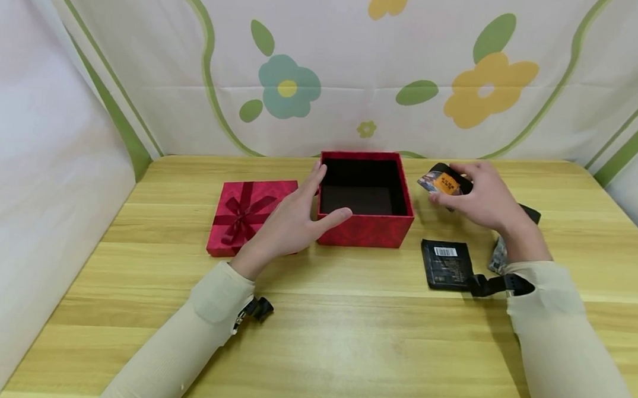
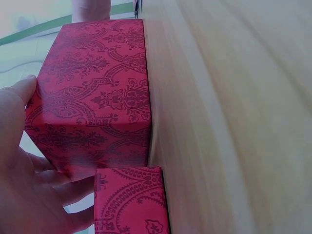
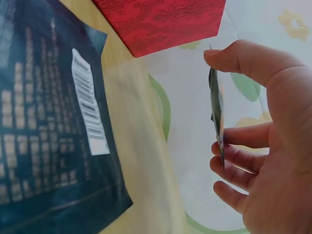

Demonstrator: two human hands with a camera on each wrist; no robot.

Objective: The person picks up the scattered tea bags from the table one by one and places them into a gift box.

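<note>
An uncovered red patterned box with a black inside stands at the back middle of the table. My left hand is at its left side, thumb at the front rim and fingers extended along the side wall; the left wrist view shows the thumb at the box's edge. To the right of the box, my right hand pinches a thin black packet with an orange and picture print between thumb and fingers. Seen edge-on in the right wrist view, this packet is held off the table.
The red lid with a dark red bow lies left of the box, partly behind my left hand. A black packet with a barcode lies front right of the box. Another packet is partly hidden under my right wrist. A patterned curtain hangs behind.
</note>
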